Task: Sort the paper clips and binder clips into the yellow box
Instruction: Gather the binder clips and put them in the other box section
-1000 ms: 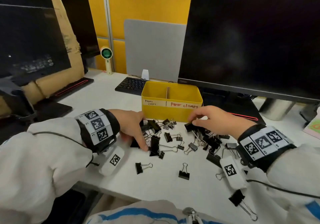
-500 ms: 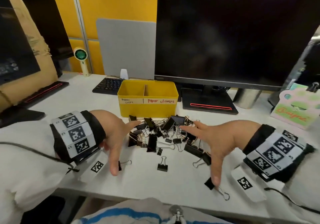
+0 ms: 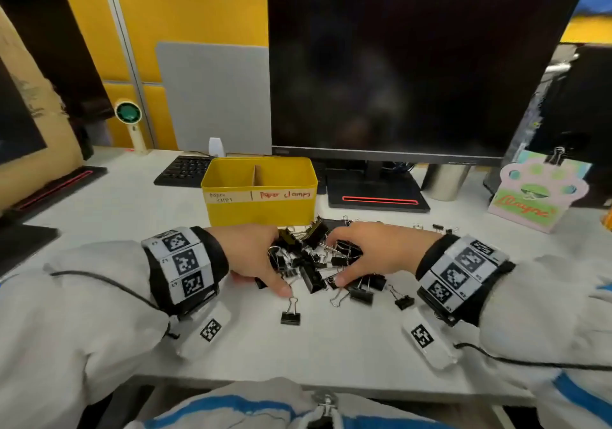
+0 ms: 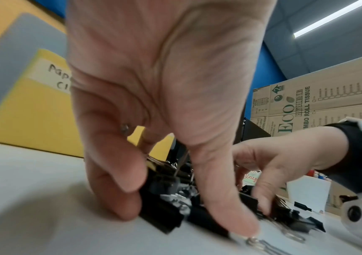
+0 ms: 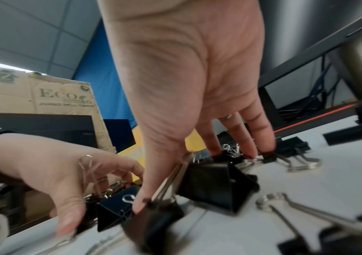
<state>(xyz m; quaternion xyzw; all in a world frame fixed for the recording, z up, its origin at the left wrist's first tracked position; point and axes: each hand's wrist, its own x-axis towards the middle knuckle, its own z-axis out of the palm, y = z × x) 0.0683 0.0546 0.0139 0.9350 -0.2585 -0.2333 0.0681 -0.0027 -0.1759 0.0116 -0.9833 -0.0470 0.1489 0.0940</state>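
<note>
The yellow box (image 3: 261,208) stands on the white desk, split into two compartments labelled "paper clips" and "paper clamps". Just in front of it lies a heap of black binder clips (image 3: 311,263). My left hand (image 3: 261,259) cups the heap from the left with curled fingers against the clips (image 4: 164,212). My right hand (image 3: 371,253) cups it from the right, thumb and fingers around a large black clip (image 5: 214,184). One clip (image 3: 290,316) lies alone nearer me, and others (image 3: 404,301) lie under my right wrist. I cannot make out the paper clips.
A big dark monitor (image 3: 414,70) on its base (image 3: 374,193) stands right behind the box. A keyboard (image 3: 185,170) and small fan (image 3: 128,113) are at the back left. A metal cup (image 3: 443,180) and paw-shaped card (image 3: 543,193) are at the back right. A few small clips (image 3: 437,227) lie there too.
Both hands, spread flat and apart half a second ago, have swept inward and curled, pushing the scattered clips into one tight heap between them.
</note>
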